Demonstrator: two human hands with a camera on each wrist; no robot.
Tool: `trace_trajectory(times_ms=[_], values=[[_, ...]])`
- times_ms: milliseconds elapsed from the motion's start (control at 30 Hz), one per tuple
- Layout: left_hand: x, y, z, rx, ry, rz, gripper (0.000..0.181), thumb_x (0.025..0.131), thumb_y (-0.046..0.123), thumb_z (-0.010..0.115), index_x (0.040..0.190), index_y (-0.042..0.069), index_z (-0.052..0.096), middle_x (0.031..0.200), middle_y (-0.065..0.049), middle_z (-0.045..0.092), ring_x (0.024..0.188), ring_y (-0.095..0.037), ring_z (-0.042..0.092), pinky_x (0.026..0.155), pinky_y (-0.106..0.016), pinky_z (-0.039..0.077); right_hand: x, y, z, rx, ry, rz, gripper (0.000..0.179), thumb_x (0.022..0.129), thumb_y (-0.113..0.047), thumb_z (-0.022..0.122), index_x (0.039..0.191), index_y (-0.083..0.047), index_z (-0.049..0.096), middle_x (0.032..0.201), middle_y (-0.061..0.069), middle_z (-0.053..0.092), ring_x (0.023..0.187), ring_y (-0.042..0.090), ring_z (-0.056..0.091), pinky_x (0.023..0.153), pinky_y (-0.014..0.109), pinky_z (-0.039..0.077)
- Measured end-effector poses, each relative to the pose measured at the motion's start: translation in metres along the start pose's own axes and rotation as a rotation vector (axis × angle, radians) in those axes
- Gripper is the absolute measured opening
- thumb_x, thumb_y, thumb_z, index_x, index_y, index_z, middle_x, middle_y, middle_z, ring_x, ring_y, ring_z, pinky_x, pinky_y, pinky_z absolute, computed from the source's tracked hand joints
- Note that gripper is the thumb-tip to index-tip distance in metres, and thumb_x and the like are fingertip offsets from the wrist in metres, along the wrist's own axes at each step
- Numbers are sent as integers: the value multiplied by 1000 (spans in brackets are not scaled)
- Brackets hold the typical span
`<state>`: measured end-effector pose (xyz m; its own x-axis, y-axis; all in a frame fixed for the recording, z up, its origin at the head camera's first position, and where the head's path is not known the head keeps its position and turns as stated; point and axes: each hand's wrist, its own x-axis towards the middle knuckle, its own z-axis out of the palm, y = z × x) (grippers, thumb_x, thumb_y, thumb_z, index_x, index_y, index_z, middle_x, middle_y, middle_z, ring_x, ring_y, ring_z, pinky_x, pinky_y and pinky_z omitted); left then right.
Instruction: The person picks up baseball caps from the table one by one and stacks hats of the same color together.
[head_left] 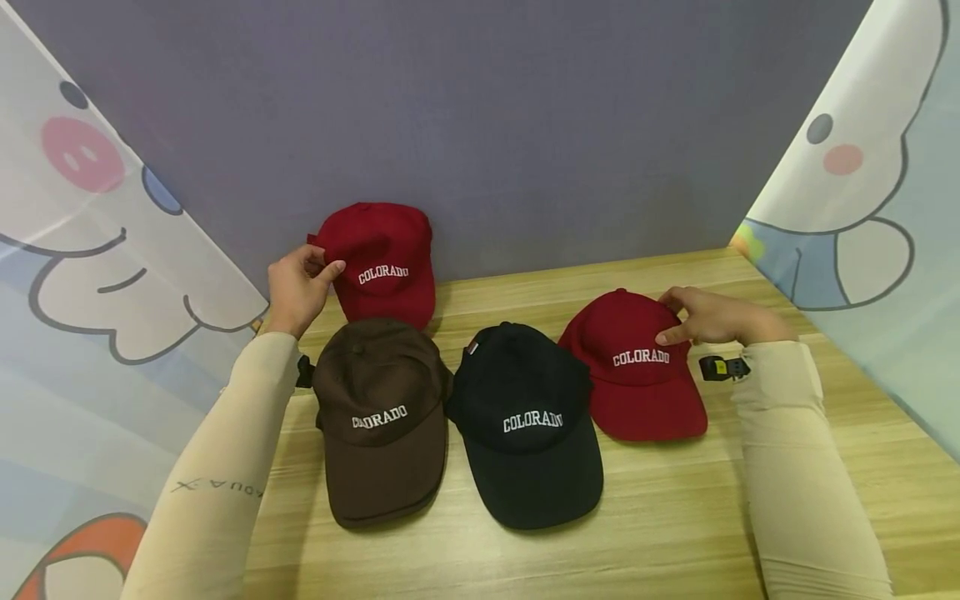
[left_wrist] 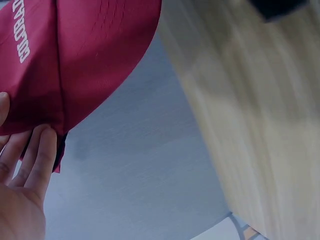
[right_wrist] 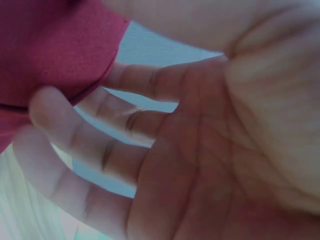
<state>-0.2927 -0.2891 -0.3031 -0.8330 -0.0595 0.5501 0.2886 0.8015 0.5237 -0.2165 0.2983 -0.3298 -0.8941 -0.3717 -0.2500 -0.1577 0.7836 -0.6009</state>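
At the back left, a red baseball cap (head_left: pixel 382 242) lettered COLORADO is held up against the grey wall. My left hand (head_left: pixel 297 287) pinches its left edge, thumb in front and fingers behind, as the left wrist view of the cap (left_wrist: pixel 95 55) shows. On the right, a second red baseball cap (head_left: pixel 626 333) lies with its brim toward me. My right hand (head_left: pixel 708 317) grips this cap's right side, thumb on its front. In the right wrist view some fingertips (right_wrist: pixel 47 107) touch the red cloth (right_wrist: pixel 55 55).
A brown cap (head_left: pixel 386 479) and a black cap (head_left: pixel 528 492) lie side by side on the wooden table (head_left: pixel 660 533), brims toward me. The black one overlaps the right red cap's edge. A grey wall (head_left: pixel 525 125) stands behind, with cartoon-printed sheets (head_left: pixel 885 275) at both sides.
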Motion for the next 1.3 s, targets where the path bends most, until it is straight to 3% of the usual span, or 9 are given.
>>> trace_trajectory(times_ms=[167,267,467,700,833,1033,1300], values=[[4,9,-10,-53,105,-16,31,93,23,76,108,-4,70,102,-23,74,79,7,54,73,-6,40,2,4,0,69,-12,14,62,95,-11,70,141,16,37,133,38,47,94,30,71,80,42,60],[8,14,-14,-74,137,-18,31,92,22,77,108,-4,70,102,-24,75,76,16,50,74,-5,42,3,8,0,92,10,5,58,96,-10,69,139,14,39,130,35,49,89,27,71,76,35,58],[14,24,-21,-103,174,-26,32,92,25,78,106,-3,69,99,-19,73,77,13,52,76,-7,44,3,16,1,164,5,-15,54,98,-8,65,140,13,39,124,30,51,86,24,69,75,35,60],[22,33,-31,-152,210,-40,30,90,26,80,102,0,71,86,7,68,77,10,57,77,-8,48,6,18,1,201,20,-13,49,102,-8,59,142,11,37,122,26,51,85,21,64,75,32,58],[24,43,-36,-170,207,-50,30,90,29,80,102,3,71,84,15,65,78,9,59,78,-10,48,8,18,0,234,32,-17,39,105,-6,52,138,10,39,120,23,52,86,19,62,77,31,58],[24,69,-37,-198,158,-57,29,89,33,80,103,9,71,86,16,67,81,6,61,78,-13,49,10,18,-1,285,48,-12,26,107,-3,42,130,9,44,112,19,50,82,19,59,78,35,59],[18,111,-34,-295,93,-17,26,89,30,81,101,9,71,85,12,69,79,0,65,78,-14,52,13,21,0,287,73,-5,24,106,-2,44,127,9,48,104,15,52,79,17,58,74,34,58]])
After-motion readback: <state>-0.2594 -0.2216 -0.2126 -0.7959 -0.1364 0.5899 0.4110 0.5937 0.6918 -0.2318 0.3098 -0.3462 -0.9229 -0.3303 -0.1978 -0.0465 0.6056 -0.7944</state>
